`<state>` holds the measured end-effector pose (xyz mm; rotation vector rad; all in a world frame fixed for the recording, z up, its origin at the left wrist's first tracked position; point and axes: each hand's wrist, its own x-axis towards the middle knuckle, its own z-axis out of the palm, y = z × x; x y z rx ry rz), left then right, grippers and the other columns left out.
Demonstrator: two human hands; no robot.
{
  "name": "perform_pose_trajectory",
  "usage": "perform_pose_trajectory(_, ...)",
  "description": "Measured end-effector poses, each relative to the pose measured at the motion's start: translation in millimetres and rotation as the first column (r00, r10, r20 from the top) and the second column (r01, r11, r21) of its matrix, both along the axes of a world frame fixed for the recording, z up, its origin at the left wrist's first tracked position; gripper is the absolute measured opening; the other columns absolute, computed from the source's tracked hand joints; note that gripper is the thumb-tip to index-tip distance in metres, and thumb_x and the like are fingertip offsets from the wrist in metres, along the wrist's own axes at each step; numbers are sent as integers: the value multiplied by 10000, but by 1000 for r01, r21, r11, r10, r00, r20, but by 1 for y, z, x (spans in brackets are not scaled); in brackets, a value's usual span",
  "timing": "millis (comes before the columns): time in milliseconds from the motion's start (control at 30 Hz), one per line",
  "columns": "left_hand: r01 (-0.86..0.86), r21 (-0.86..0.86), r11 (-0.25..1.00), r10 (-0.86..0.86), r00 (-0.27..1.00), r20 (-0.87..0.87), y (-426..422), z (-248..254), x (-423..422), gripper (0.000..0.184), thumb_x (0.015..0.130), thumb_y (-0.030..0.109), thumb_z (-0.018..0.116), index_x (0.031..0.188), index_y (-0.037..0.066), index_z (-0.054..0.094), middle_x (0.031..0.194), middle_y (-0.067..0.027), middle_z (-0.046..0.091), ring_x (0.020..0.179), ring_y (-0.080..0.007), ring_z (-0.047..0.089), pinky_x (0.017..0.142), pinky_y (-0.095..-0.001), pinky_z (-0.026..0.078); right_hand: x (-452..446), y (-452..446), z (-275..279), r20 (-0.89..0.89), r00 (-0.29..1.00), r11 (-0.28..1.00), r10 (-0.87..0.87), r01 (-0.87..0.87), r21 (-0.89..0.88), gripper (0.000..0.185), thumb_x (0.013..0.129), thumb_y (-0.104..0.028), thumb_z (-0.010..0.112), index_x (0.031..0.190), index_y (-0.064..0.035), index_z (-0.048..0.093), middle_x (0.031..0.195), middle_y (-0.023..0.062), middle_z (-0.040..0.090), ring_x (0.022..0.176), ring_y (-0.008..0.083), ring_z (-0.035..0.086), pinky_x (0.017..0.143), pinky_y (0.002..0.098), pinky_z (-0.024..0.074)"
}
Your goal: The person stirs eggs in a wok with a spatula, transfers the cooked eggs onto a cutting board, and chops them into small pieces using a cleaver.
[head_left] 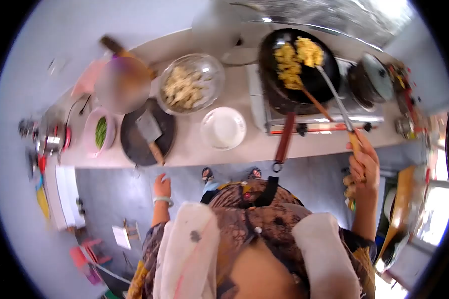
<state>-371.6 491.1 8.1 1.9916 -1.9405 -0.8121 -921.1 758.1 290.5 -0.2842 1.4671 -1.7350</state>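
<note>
My right hand (365, 162) is wrapped round the wooden handle of a long metal wok spatula (336, 94). Its head is hidden under a heap of scrambled egg (309, 52) over the right side of a black wok (324, 82). More egg (287, 65) lies on the wok's left side, where a brown wooden stick (317, 102) reaches out over the rim. My left hand (162, 186) hangs just off the counter edge with loosely bent fingers and holds nothing. Closest to it is the handle of a cleaver (148, 127), which rests on a round dark board (129, 144).
A white bowl (223, 128) stands left of the gas stove (329, 127). Further left are a metal basin (212, 94) of pale torn food and a pink bowl (91, 132) with green vegetables. A lidded pot (371, 79) sits right of the wok. The wok handle (284, 139) juts past the counter edge.
</note>
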Motion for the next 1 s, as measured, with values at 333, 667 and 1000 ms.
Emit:
perform_pose_trajectory(333, -256, -88, 963, 250, 965, -74, -79, 1, -19, 629, 771, 406, 755, 1208, -13, 585, 1164, -220, 597, 1012, -314, 633, 880, -389, 501, 99, -71, -4, 55, 957, 955, 286, -280, -103, 677, 816, -13, 506, 1456, 55, 299, 1093, 201, 539, 426, 54, 381, 327, 169, 320)
perform_pose_trajectory(667, -181, 134, 974, 191, 979, -72, -112, -7, -16, 497, 745, 287, 668, 1120, -11, 534, 1087, -272, 629, 1026, -423, 608, 888, -449, 487, 242, -199, -59, 279, 724, 758, 631, -652, -22, 687, 832, -41, 546, 1474, -20, 302, 1088, 155, 552, 509, 71, 424, 368, 192, 372)
perform_pose_trajectory(1000, -292, 102, 951, 308, 920, -242, -111, 0, 103, 378, 750, 262, 643, 970, -34, 561, 884, -269, 648, 869, -435, 628, 774, -466, 493, 313, -260, -126, 174, 594, 574, 785, -804, 153, 667, 839, 41, 480, 1478, -45, 308, 1110, 152, 547, 568, 90, 474, 432, 222, 392)
